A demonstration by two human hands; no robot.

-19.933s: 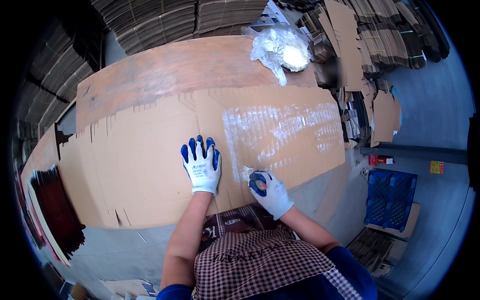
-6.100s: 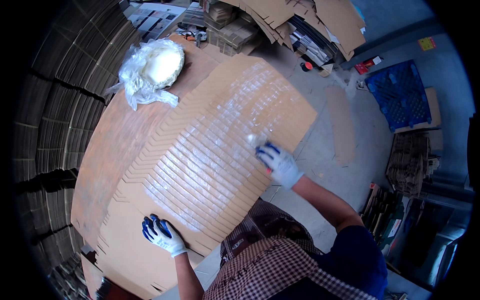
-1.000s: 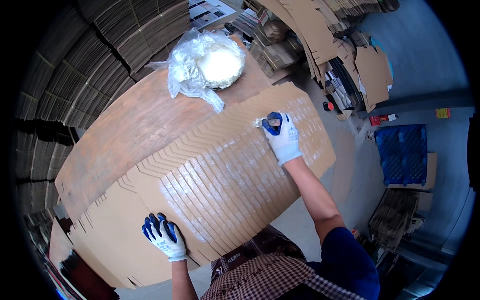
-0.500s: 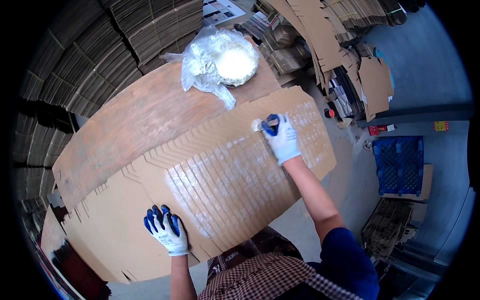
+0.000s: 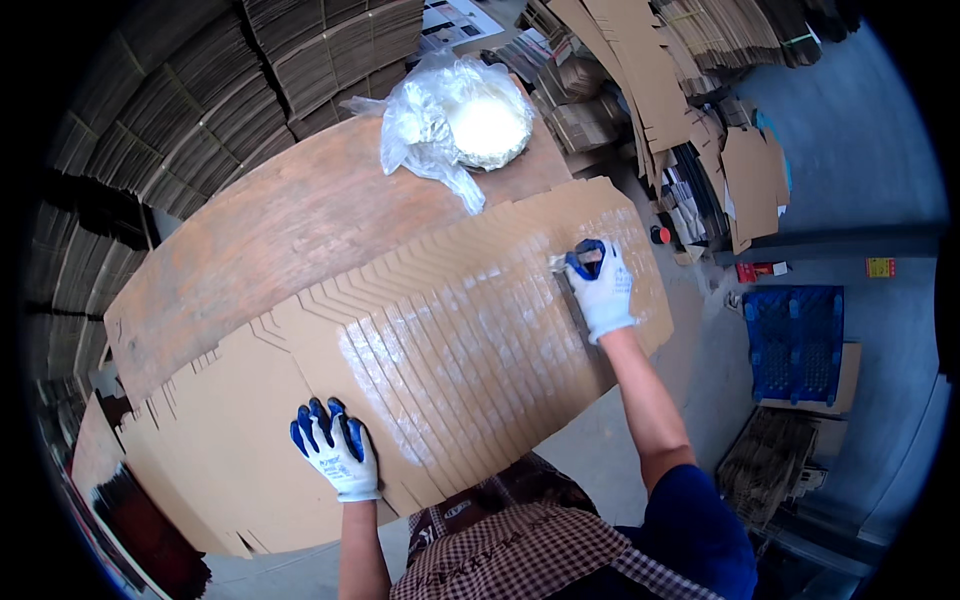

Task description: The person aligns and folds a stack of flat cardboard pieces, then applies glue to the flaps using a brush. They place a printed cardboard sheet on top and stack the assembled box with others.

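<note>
Overlapping flat cardboard sheets (image 5: pixel 230 440) are fanned out across the table, their edges stepped in slanting rows. Whitish wet paste streaks cover the strips in the middle and on the right. On the plain left part of the cardboard, my left hand (image 5: pixel 338 455) rests with its fingers spread, in a white glove with blue fingertips. My right hand (image 5: pixel 603 285), gloved alike, pinches a small brush (image 5: pixel 557 263) over the right-hand strips; the pale tip touches or nearly touches the cardboard, and the fingers hide most of its handle. Beyond stands a plastic-lined bowl (image 5: pixel 490 132) of white paste.
The wooden tabletop (image 5: pixel 270 230) shows behind the cardboard. Tied cardboard stacks (image 5: pixel 190 110) rise at the far left, and more cardboard (image 5: pixel 635 80) lies at the far right. A blue plastic pallet (image 5: pixel 793 340) leans by the right wall.
My right hand has moved a little to the right with the brush, across the strips. My left hand stays on the cardboard, and the whole view has shifted slightly.
</note>
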